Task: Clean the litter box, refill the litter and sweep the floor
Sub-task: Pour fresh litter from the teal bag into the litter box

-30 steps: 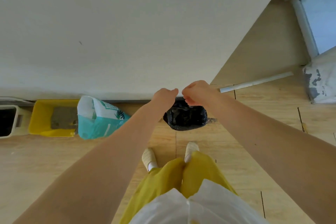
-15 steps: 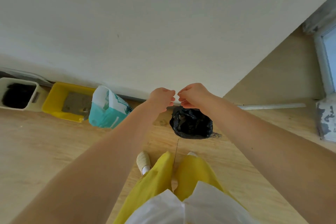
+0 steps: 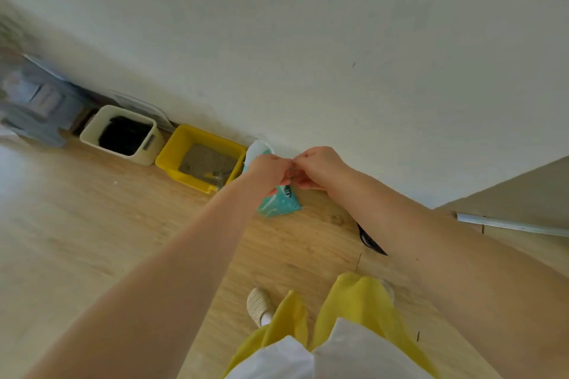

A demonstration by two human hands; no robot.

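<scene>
My left hand (image 3: 271, 171) and my right hand (image 3: 320, 168) meet fingertip to fingertip, both pinched on a thin bit of the black bag's top. Only a sliver of the black bag (image 3: 371, 244) shows below, behind my right forearm. The yellow litter box (image 3: 172, 154) stands against the wall with grey litter and a scoop inside. The teal and white litter bag (image 3: 278, 206) leans beside it, partly hidden by my hands.
A cream bin (image 3: 92, 129) with a black liner stands left of the litter box, and a blurred grey-blue object (image 3: 34, 104) is further left. A white strip (image 3: 511, 226) lies on the wooden floor (image 3: 92, 240) at right. My feet and yellow trousers (image 3: 354, 311) are below.
My view has swung left and tilted, so the bin and litter box sit nearer the middle. The black bag has slipped behind my right forearm. My hands stay pinched together.
</scene>
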